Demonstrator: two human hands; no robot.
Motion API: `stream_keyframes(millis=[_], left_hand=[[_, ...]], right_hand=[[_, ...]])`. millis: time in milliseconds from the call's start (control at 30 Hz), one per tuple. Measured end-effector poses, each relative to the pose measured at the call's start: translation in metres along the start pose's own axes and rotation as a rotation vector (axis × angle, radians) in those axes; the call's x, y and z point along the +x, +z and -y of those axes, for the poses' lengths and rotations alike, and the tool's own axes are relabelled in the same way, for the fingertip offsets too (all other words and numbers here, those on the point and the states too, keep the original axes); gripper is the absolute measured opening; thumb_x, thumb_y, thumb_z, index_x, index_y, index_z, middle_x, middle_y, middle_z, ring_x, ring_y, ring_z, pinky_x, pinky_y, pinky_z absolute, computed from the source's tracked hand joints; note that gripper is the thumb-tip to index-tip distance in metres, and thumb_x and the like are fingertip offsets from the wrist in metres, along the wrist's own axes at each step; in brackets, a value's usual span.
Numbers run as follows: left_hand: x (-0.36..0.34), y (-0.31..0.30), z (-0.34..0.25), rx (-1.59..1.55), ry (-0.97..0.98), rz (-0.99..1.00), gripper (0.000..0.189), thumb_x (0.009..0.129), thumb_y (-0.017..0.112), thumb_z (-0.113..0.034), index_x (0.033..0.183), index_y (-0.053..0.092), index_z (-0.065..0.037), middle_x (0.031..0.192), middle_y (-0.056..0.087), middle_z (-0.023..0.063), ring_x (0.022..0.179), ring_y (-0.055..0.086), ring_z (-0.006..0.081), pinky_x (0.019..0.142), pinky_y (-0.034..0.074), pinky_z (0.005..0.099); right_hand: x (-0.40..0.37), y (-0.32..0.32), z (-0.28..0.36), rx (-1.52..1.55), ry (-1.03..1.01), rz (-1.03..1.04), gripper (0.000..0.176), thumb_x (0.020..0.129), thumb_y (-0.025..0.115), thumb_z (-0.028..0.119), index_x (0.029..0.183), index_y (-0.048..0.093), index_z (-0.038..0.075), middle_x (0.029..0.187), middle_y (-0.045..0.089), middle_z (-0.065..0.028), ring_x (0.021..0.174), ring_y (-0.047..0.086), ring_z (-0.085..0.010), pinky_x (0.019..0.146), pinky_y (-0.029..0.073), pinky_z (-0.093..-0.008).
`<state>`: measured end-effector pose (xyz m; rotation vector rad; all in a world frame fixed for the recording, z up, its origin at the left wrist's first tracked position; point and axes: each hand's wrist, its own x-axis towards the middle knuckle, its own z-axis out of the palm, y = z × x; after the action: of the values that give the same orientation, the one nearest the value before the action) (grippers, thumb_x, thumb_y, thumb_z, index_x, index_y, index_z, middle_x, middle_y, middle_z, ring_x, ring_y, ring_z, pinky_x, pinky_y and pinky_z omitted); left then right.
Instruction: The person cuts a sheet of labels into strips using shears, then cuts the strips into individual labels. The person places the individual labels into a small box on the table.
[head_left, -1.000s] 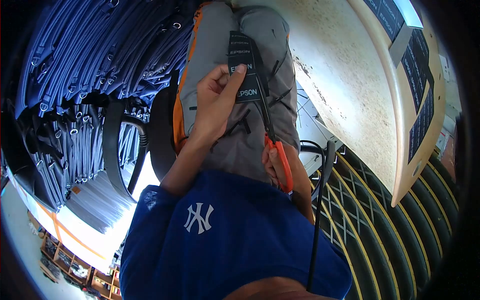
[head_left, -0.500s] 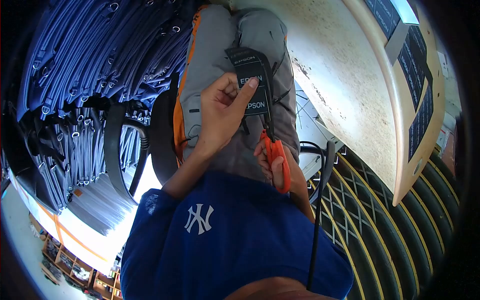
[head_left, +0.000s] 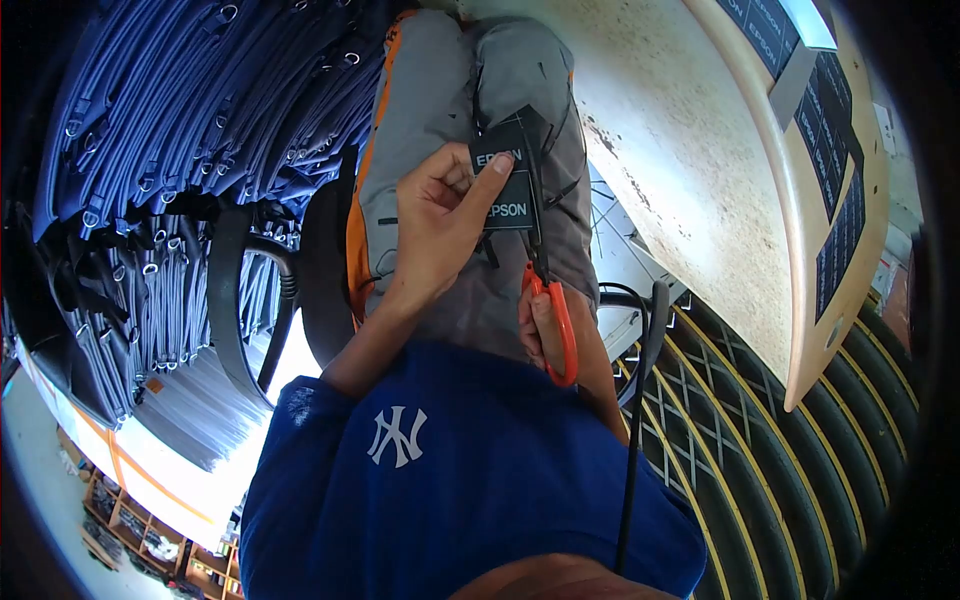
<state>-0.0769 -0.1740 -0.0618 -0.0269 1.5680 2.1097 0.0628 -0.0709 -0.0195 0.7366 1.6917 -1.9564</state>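
Between the thumb and fingers of my left hand (head_left: pixel 445 215) is a strip of black EPSON labels (head_left: pixel 508 210), held up over my lap. White print shows on its lower part; the upper end is plain black and bends over to the right. My right hand (head_left: pixel 543 325) grips scissors (head_left: pixel 566 335) with orange handles, lower right of the strip. Their dark blades point up along the strip's right edge and look nearly closed. Where the blades meet the fabric, dark on dark, is hard to make out.
A worn pale board (head_left: pixel 680 150) curves along my right, with more EPSON strips (head_left: pixel 832 140) at its far edge. Stacked dark blue straps with metal rings (head_left: pixel 190 110) lie to my left, near a black curved armrest (head_left: pixel 235 300). A black cable (head_left: pixel 632 470) hangs at my right.
The strip's upper printed end has folded away, leaving plain black on top. The scissors have turned slightly, their blades now closer along the strip's right edge. My left hand has barely shifted.
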Motion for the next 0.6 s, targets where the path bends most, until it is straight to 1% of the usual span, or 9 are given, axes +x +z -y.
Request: stream_keyframes(millis=[67, 167, 200, 233, 333, 400, 500, 567, 600], left_hand=[[0.0, -0.001, -0.001, 0.001, -0.01, -0.002, 0.014, 0.087, 0.064, -0.009, 0.075, 0.059, -0.004, 0.063, 0.047, -0.0088, 0.057, 0.034, -0.003, 0.048, 0.024, 0.0181], [0.003, -0.001, -0.008, 0.024, -0.039, 0.028, 0.012, 0.089, 0.062, -0.011, 0.08, 0.061, -0.003, 0.066, 0.052, -0.0074, 0.057, 0.039, -0.0028, 0.049, 0.03, 0.0167], [0.006, 0.003, -0.014, -0.093, -0.137, 0.008, 0.012, 0.09, 0.061, -0.012, 0.083, 0.062, -0.003, 0.068, 0.054, -0.0065, 0.058, 0.043, -0.0023, 0.051, 0.034, 0.0164], [0.009, 0.004, -0.018, -0.21, -0.234, -0.012, 0.013, 0.09, 0.06, -0.014, 0.085, 0.062, -0.002, 0.07, 0.057, -0.0057, 0.059, 0.047, -0.0018, 0.053, 0.039, 0.0161], [0.018, -0.001, -0.014, -0.321, -0.296, 0.021, 0.014, 0.091, 0.059, -0.015, 0.089, 0.063, -0.002, 0.075, 0.06, -0.0036, 0.063, 0.053, -0.0001, 0.058, 0.045, 0.0172], [0.016, 0.002, -0.016, -0.283, -0.257, -0.004, 0.012, 0.091, 0.059, -0.014, 0.087, 0.062, -0.002, 0.073, 0.059, -0.004, 0.062, 0.051, -0.0006, 0.058, 0.044, 0.0169], [0.016, 0.007, -0.012, -0.227, -0.139, -0.035, 0.01, 0.089, 0.061, -0.011, 0.084, 0.061, -0.003, 0.07, 0.056, -0.005, 0.059, 0.047, -0.0014, 0.056, 0.041, 0.0158], [0.014, 0.004, -0.005, -0.21, -0.057, -0.037, 0.009, 0.088, 0.062, -0.009, 0.082, 0.061, -0.003, 0.069, 0.054, -0.0055, 0.058, 0.045, -0.0018, 0.055, 0.039, 0.015], [0.014, 0.001, -0.002, -0.172, -0.029, -0.01, 0.009, 0.087, 0.063, -0.007, 0.08, 0.06, -0.003, 0.068, 0.053, -0.0059, 0.058, 0.043, -0.002, 0.055, 0.038, 0.0145]], right_hand=[[0.0, -0.001, -0.003, 0.023, 0.0, 0.011, 0.043, 0.097, 0.042, 0.038, 0.073, 0.047, 0.003, 0.047, 0.045, 0.0006, 0.037, 0.044, -0.0082, 0.036, 0.036, -0.0228], [-0.002, -0.001, -0.005, 0.033, -0.024, 0.024, 0.039, 0.096, 0.044, 0.034, 0.074, 0.048, 0.002, 0.048, 0.045, 0.0005, 0.036, 0.043, -0.0079, 0.036, 0.035, -0.0222], [-0.003, -0.002, -0.005, 0.034, -0.026, 0.024, 0.039, 0.096, 0.044, 0.034, 0.074, 0.048, 0.002, 0.048, 0.045, 0.0005, 0.036, 0.043, -0.0079, 0.036, 0.035, -0.0222], [-0.004, -0.004, -0.004, 0.016, -0.006, 0.05, 0.038, 0.096, 0.045, 0.033, 0.074, 0.048, 0.002, 0.049, 0.046, 0.0, 0.038, 0.044, -0.0086, 0.038, 0.036, -0.0227], [-0.005, -0.004, -0.009, -0.037, -0.03, 0.065, 0.036, 0.095, 0.047, 0.032, 0.075, 0.049, 0.002, 0.053, 0.047, -0.0011, 0.044, 0.046, -0.0104, 0.044, 0.037, -0.0248], [-0.005, -0.004, -0.014, -0.073, -0.074, 0.048, 0.036, 0.094, 0.048, 0.032, 0.075, 0.049, 0.002, 0.056, 0.047, -0.0015, 0.047, 0.046, -0.0116, 0.047, 0.037, -0.0264], [-0.004, -0.004, -0.017, -0.063, -0.122, 0.045, 0.044, 0.093, 0.045, 0.042, 0.077, 0.05, 0.002, 0.06, 0.046, -0.0021, 0.053, 0.045, -0.0127, 0.052, 0.036, -0.0293], [-0.002, -0.001, -0.016, -0.027, -0.161, 0.078, 0.068, 0.085, 0.034, 0.069, 0.09, 0.044, 0.002, 0.059, 0.035, 0.0023, 0.045, 0.034, -0.005, 0.041, 0.03, -0.0198], [-0.002, 0.001, -0.018, -0.026, -0.163, 0.076, 0.068, 0.085, 0.034, 0.069, 0.09, 0.044, 0.002, 0.059, 0.035, 0.0023, 0.045, 0.034, -0.005, 0.041, 0.03, -0.0198]])
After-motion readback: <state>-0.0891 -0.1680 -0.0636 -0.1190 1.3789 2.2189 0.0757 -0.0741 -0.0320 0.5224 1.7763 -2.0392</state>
